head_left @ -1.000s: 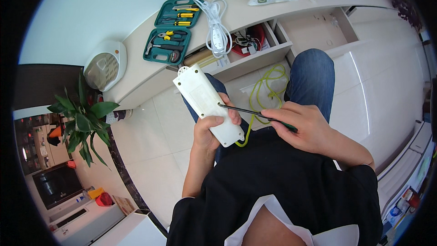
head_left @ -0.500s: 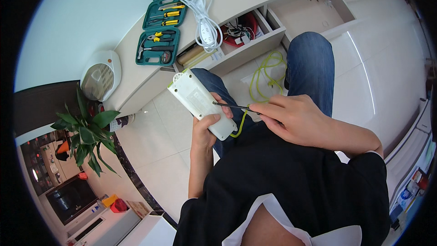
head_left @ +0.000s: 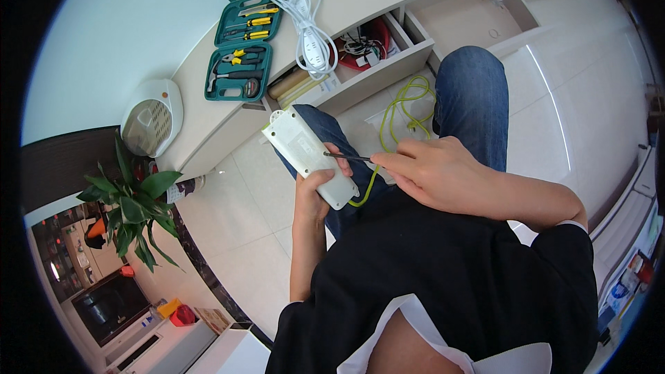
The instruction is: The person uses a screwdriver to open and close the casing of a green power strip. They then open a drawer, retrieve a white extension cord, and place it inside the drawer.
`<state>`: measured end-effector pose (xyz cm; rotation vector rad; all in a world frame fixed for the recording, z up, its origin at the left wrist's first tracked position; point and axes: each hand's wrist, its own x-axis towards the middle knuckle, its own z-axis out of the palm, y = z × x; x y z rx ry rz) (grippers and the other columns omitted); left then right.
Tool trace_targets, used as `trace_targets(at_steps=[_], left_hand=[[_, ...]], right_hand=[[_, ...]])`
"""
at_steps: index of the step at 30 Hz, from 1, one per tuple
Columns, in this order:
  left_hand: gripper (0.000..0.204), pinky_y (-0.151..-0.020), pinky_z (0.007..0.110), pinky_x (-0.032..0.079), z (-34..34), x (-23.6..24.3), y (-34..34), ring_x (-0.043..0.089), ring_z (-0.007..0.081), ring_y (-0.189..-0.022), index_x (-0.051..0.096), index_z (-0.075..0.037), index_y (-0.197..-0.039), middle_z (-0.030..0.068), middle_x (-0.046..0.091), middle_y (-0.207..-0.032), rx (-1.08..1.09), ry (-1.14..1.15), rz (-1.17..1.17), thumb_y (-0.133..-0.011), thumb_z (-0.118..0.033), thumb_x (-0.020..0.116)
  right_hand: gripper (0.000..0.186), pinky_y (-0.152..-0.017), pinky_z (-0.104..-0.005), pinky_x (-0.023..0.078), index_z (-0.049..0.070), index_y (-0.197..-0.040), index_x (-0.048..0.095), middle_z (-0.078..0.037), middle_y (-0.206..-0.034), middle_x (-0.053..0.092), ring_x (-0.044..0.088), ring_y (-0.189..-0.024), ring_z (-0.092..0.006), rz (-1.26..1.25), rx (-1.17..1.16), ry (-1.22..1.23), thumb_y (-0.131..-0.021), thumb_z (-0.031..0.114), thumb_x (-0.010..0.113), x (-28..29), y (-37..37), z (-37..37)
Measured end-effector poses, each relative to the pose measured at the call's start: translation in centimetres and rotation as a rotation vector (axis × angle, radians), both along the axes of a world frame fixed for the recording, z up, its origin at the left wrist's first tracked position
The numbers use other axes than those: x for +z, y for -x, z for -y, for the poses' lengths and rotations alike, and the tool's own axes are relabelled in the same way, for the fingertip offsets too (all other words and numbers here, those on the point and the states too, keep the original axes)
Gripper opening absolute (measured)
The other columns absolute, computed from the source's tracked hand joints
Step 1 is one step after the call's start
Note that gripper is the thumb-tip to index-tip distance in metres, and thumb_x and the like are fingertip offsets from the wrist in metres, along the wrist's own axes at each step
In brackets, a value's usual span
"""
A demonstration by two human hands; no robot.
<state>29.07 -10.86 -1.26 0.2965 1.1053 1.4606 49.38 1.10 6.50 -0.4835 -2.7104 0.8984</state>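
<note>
A long white plastic casing with screw holes (head_left: 294, 140) is held at a tilt above the denim-covered left thigh (head_left: 320, 119), pinched between the thumb and fingers of the left hand (head_left: 320, 183). A thin dark-shafted screwdriver (head_left: 352, 158) is gripped in the curled fingers of the right hand (head_left: 438, 172), its handle hidden. Its tip is seen at the casing's right edge; whether a screw is engaged cannot be told. A yellow-green cable (head_left: 373, 183) is seen at the casing's lower end.
</note>
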Motion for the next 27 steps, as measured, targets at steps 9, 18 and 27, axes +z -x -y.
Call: trace_targets(at_steps=[9, 18, 27], left_hand=[[0.044, -0.069, 0.036, 0.045, 0.6, -0.9, 0.6, 0.054, 0.0252, -0.07, 0.048, 0.002, -0.099, 0.0144, 0.055, -0.075, -0.011, -0.038, 0.08, -0.057, -0.01, 0.053], [0.044, -0.068, 0.037, 0.046, 1.0, 1.7, 0.7, 0.055, 0.0254, -0.071, 0.048, 0.001, -0.1, 0.0146, 0.056, -0.076, 0.005, -0.111, 0.133, -0.058, -0.01, 0.053], [0.045, -0.071, 0.034, 0.045, 1.1, 3.9, 0.0, 0.056, 0.0225, -0.075, 0.049, 0.0, -0.102, 0.0124, 0.057, -0.079, -0.07, -0.143, 0.07, -0.058, -0.009, 0.055]], right_hand=[[0.027, -0.053, -0.0344, 0.047, 0.01, -0.105, 0.058, -0.006, -0.075, 0.053, 0.059, -0.064, -0.0232, 0.046, 0.03, -0.018, -0.078, 0.013, 0.059, 0.4, 0.8, 0.1], [0.027, -0.062, -0.0325, 0.045, 0.012, -0.102, 0.062, -0.005, -0.081, 0.055, 0.056, -0.075, -0.0221, -0.109, 0.007, 0.133, -0.076, 0.004, 0.061, -3.2, 0.9, -0.5], [0.025, -0.071, -0.0314, 0.044, 0.006, -0.101, 0.062, -0.009, -0.09, 0.059, 0.057, -0.083, -0.0237, -0.361, -0.03, 0.518, -0.077, 0.002, 0.064, -7.5, 1.1, 0.9]])
